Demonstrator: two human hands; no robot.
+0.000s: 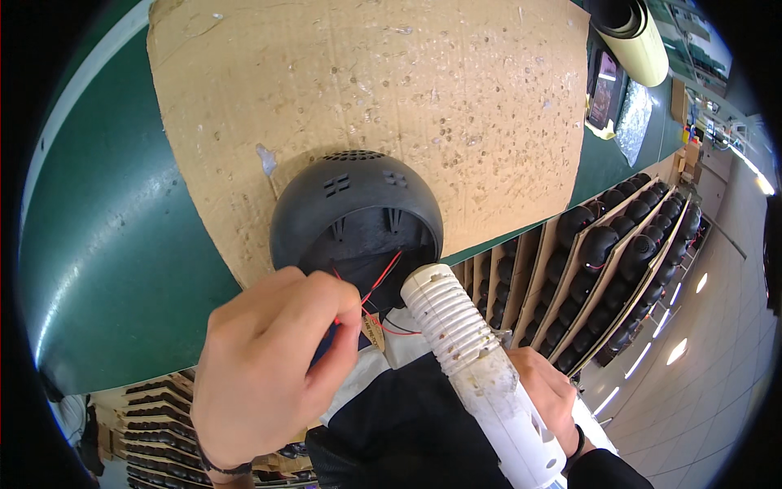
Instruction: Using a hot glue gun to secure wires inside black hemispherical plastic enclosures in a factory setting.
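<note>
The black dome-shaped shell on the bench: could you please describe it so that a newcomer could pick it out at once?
Start at the large sheet of brown cardboard lying on the green bench. At its near edge sits the black dome-shaped shell, just above the left hand and the white ribbed nozzle held by the right hand. Unlike the similar shells racked in the cardboard dividers, it stands alone, with thin red wires trailing from its open front.

Left hand [265, 359] raised, back toward the camera, thumb and fingertips pinched together. Right hand [550, 391] lower, fingers curled closed in a grip, dark sleeve at wrist.
</note>
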